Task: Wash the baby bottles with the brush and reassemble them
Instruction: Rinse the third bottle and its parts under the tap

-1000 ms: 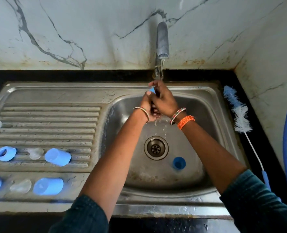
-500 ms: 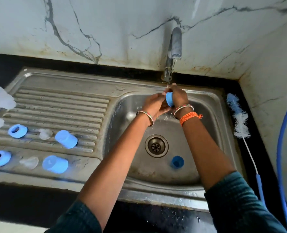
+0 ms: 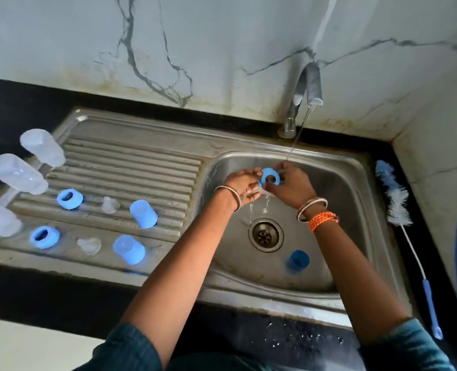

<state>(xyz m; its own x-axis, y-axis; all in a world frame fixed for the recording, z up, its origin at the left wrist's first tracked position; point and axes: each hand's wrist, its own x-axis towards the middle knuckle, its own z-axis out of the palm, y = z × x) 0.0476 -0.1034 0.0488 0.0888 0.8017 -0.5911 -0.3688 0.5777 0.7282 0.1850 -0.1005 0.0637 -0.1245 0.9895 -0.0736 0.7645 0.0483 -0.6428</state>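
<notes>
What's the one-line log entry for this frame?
step: rinse | held: blue ring | hands: left hand, right hand | tap: running | brush: idle

Three clear bottles [image 3: 43, 148] lie at the left. Three blue collar rings show: two on the drainboard [image 3: 69, 199], one at the hands [image 3: 270, 176]. Three blue caps: two on the drainboard [image 3: 143, 213], one in the basin [image 3: 297, 260]. Two clear teats [image 3: 110, 205]. One brush [image 3: 394, 199].

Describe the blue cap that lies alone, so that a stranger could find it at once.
Start at the steel sink basin under the running tap. Right of the drain, nearer the front wall, lies one blue cap. Unlike the paler caps on the ribbed drainboard, it is darker and sits inside the basin.
</notes>
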